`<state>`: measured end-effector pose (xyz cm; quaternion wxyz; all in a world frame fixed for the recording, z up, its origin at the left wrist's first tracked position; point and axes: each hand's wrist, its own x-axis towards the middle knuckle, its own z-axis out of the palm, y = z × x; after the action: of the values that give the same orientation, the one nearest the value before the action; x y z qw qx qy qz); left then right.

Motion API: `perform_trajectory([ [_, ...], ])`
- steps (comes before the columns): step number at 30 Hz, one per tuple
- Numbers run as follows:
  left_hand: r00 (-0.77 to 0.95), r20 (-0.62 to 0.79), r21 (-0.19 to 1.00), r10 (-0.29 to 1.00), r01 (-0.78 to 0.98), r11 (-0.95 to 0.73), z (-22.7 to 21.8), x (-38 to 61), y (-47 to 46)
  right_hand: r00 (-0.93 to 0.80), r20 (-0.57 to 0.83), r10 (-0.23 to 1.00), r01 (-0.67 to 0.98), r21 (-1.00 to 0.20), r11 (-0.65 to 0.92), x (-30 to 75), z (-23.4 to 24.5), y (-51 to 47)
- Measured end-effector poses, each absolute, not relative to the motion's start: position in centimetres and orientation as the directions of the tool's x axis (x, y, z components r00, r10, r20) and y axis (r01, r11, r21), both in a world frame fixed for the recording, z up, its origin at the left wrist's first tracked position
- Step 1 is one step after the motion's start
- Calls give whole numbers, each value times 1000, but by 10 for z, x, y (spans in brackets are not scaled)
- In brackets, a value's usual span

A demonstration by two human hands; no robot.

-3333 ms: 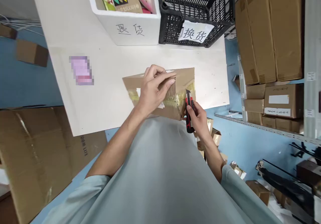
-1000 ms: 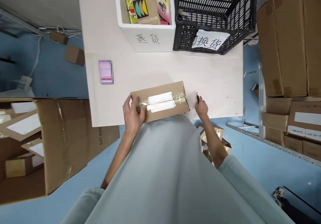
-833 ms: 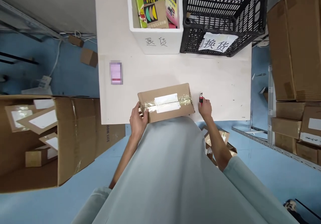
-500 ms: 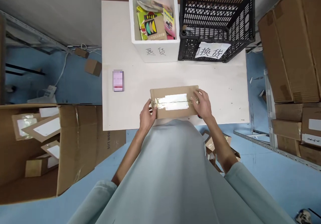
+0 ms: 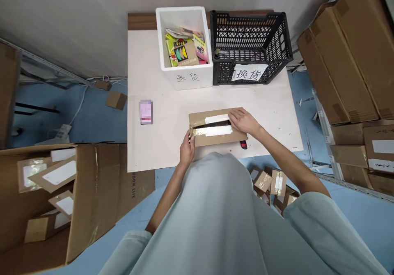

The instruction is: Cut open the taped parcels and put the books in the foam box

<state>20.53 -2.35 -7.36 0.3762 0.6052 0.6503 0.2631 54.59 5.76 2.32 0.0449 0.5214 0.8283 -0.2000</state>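
Observation:
A flat brown cardboard box (image 5: pixel 221 139) lies near the front edge of the white-topped table. Its top is slit lengthwise through a white label, and a dark gap shows between the two flaps. At the box's left end, my left hand (image 5: pixel 186 148) grips the corner, thumb on the taped side. My right hand (image 5: pixel 244 121) is on the right part of the top, its fingers curled over the far flap's edge at the gap. What is inside the box is too dark to make out. A black and red object (image 5: pixel 243 144), perhaps a cutter, sticks out from under the near right edge.
Behind the box stand a white bin (image 5: pixel 193 78) of books and a black plastic crate (image 5: pixel 226 76), both with handwritten Chinese labels. A blurred pink item (image 5: pixel 145 111) lies at left. Parcels fill a large carton (image 5: pixel 101 184) at left; small boxes (image 5: pixel 278 182) lie below right.
The slit in the box top has opened into a wider dark gap. My right hand has shifted from the box's right end onto the far flap. The view has tilted upward.

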Motion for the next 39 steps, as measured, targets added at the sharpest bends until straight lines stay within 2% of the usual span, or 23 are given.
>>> perform_trajectory([
  [4, 27, -110, 768, 994, 637, 68, -71, 206, -27, -351, -170, 921, 921, -241, 307, 549, 39, 85],
  [7, 122, 60, 683, 991, 719, -130, -57, 208, -23, -296, -88, 951, 929, -258, 265, 547, 40, 104],
  [9, 242, 117, 612, 963, 746, -262, -45, 214, -15, -263, -60, 963, 929, -287, 235, 545, 36, 113],
  [12, 428, 85, 513, 900, 755, -407, -33, 232, 3, -219, -33, 975, 937, -287, 201, 541, 25, 124],
  [15, 529, 4, 430, 849, 766, -479, -25, 252, 22, -197, -38, 980, 945, -273, 180, 540, 16, 132],
  [17, 552, -15, 398, 834, 768, -501, -18, 258, 29, -195, -70, 978, 947, -272, 170, 542, 11, 134],
  [20, 565, 39, 394, 824, 749, -532, -1, 252, 24, -217, -140, 966, 945, -279, 172, 550, 5, 133],
  [24, 604, 111, 447, 789, 679, -582, 26, 230, -6, -278, -194, 941, 936, -276, 219, 563, -4, 122],
  [28, 634, 74, 511, 770, 639, -575, 36, 215, -39, -272, -233, 934, 936, -288, 201, 568, -11, 109],
  [33, 652, -29, 518, 758, 658, -546, 11, 219, -58, -220, -290, 931, 938, -325, 121, 562, -23, 99],
  [39, 582, -50, 452, 812, 738, -501, -38, 239, -52, -197, -281, 939, 938, -333, 97, 562, -37, 98],
])
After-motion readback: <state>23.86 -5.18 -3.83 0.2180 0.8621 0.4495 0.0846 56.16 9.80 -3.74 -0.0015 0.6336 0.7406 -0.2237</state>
